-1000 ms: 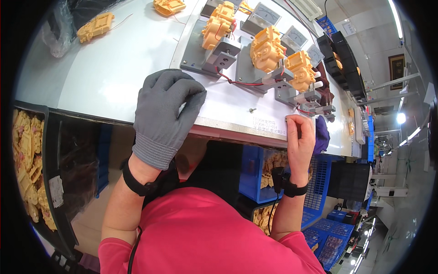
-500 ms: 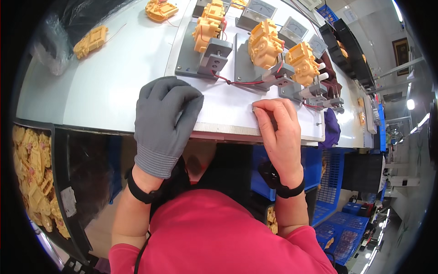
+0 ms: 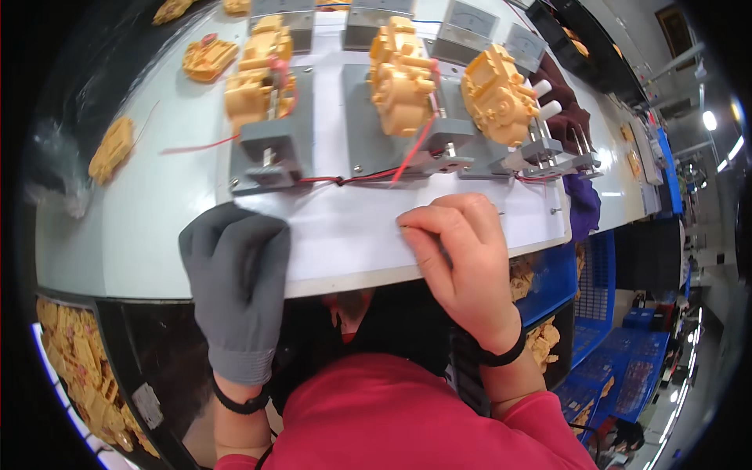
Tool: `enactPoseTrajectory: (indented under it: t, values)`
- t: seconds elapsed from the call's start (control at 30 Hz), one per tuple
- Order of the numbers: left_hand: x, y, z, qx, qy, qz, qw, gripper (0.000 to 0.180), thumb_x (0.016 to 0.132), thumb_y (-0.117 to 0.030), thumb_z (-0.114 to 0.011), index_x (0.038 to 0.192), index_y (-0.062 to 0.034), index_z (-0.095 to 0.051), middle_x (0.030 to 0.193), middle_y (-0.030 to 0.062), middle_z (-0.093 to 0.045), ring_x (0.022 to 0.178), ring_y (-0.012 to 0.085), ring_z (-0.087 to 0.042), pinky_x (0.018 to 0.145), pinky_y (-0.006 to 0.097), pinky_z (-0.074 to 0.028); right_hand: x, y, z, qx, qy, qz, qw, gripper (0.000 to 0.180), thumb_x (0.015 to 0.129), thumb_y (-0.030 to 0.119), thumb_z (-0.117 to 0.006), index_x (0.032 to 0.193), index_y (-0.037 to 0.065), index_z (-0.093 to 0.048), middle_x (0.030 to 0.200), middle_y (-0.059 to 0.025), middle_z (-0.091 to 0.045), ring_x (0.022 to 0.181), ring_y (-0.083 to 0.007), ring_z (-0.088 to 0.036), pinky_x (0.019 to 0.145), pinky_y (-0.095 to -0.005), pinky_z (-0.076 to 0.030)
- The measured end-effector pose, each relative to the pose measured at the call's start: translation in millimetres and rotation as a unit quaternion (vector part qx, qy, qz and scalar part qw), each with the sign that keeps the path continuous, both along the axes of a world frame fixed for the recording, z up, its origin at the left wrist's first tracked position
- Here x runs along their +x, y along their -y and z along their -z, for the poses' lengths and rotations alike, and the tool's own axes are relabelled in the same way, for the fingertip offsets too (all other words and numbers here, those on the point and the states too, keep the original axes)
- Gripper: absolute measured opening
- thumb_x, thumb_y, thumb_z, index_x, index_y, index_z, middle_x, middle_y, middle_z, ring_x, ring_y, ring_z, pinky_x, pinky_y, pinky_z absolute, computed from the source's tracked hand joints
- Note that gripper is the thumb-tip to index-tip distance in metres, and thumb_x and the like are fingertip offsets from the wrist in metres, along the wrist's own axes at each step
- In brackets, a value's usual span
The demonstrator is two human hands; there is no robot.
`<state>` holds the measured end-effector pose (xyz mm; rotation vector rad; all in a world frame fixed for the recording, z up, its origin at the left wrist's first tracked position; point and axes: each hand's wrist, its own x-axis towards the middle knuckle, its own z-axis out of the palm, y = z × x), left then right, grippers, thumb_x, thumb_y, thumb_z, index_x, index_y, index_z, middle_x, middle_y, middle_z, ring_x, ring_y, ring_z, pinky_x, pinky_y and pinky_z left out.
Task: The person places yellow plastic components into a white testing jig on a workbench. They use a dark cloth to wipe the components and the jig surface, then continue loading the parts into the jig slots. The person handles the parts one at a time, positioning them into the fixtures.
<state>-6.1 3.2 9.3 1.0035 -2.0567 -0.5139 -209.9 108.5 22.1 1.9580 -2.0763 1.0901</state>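
My left hand (image 3: pixel 236 266), in a grey knitted glove, rests at the table's front edge with its fingers curled in. Whatever those fingers may hold is hidden. Bare, my right hand (image 3: pixel 464 254) hovers over white paper (image 3: pixel 337 243), thumb and forefinger pinched; a tiny dark speck shows at the tips, too small to name. Beyond the hands stand grey test fixtures carrying yellow plastic gear housings: a left housing (image 3: pixel 258 86), a middle housing (image 3: pixel 401 82) and a right housing (image 3: pixel 499 98). Red wires (image 3: pixel 368 177) run between the fixtures, and neither hand touches them.
Panel meters (image 3: pixel 468 27) line the back. Two loose yellow housings, one nearer (image 3: pixel 112 150) and one farther (image 3: pixel 210 59), lie at left. A purple cloth (image 3: pixel 581 205) hangs at the right edge. Below are a bin of yellow parts (image 3: pixel 74 352) and blue crates (image 3: pixel 540 286).
The view has shifted, so the fixtures appear farther left and straighter. Both hands sit lower in the picture, the left one also farther left. Their closed poses stay much alike.
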Motion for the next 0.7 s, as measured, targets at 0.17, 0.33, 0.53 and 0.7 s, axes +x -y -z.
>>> enactPoseTrajectory:
  t: [0.17, 0.33, 0.53, 0.7]
  values:
    - [-0.7, -4.1, -4.4, 0.041, 0.005, -0.013, 0.999, 0.015, 0.081, -0.002, -0.072, 0.095, -0.0056, -0.067, 0.100, 0.0096, -0.060, 0.105, 0.0294, -0.053, 0.094, 0.040, -0.042, -2.0, 1.0, 0.2, -0.008, -0.008, -0.002, 1.000, 0.017, 0.080, 0.003, -0.075, 0.095, 0.008, -0.070, 0.087, -0.0051, -0.059, 0.080, -0.0252, -0.056, 0.071, -0.0359, -0.044]
    - [-1.0, -3.3, -2.5, 0.048, 0.009, -0.009, 0.999, 0.015, 0.081, -0.002, -0.073, 0.094, -0.0050, -0.067, 0.100, 0.0096, -0.060, 0.106, 0.0295, -0.054, 0.094, 0.040, -0.042, -2.3, 0.1, 0.6, -0.004, -0.007, 0.004, 1.000, 0.017, 0.079, 0.003, -0.076, 0.094, 0.009, -0.070, 0.087, -0.0047, -0.059, 0.079, -0.0245, -0.056, 0.071, -0.0356, -0.044]
    - [1.1, -3.4, -3.3, 0.054, -0.002, 0.001, 0.999, 0.018, 0.080, -0.002, -0.074, 0.096, -0.0049, -0.068, 0.100, 0.0093, -0.060, 0.107, 0.0296, -0.053, 0.095, 0.040, -0.042, -0.3, 1.3, -0.4, -0.006, -0.007, 0.007, 1.000, 0.017, 0.079, 0.002, -0.076, 0.094, 0.008, -0.070, 0.087, -0.0054, -0.060, 0.080, -0.0250, -0.056, 0.071, -0.0356, -0.044]
    - [1.4, -2.0, -3.2, 0.043, -0.006, 0.015, 0.999, 0.019, 0.079, -0.001, -0.074, 0.097, -0.0062, -0.069, 0.101, 0.0086, -0.061, 0.108, 0.0297, -0.053, 0.095, 0.041, -0.043, -0.2, 1.6, 4.4, -0.028, -0.011, 0.020, 0.999, 0.018, 0.077, 0.007, -0.078, 0.092, 0.011, -0.069, 0.086, -0.0025, -0.060, 0.078, -0.0230, -0.057, 0.070, -0.0357, -0.041]
